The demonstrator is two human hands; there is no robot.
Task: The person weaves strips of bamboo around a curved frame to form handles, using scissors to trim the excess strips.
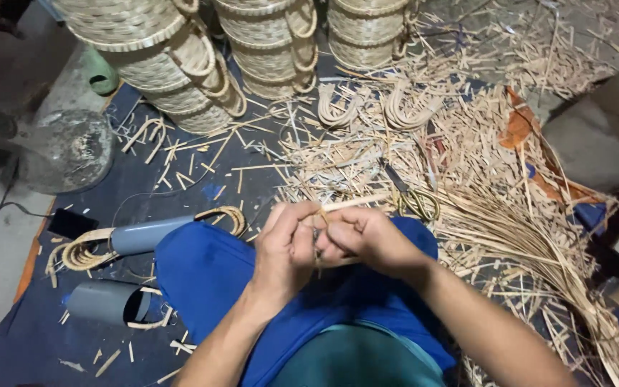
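My left hand (288, 247) and my right hand (367, 240) meet over my blue-clad knees (209, 265). Both pinch a thin pale cane strip (356, 203) that sticks out to the upper right from between the fingers. What lies inside the closed fingers is hidden. Beside my right hand, on the floor, lie scissors with yellow-green handles (417, 202).
Stacks of woven baskets (180, 57) stand at the top. Curved cane handles (410, 107) and loose cane scraps cover the floor ahead and right. Grey pipe pieces (145, 235) with cane rings lie left, next to a dark phone (69, 223). A long cane bundle (539, 251) lies right.
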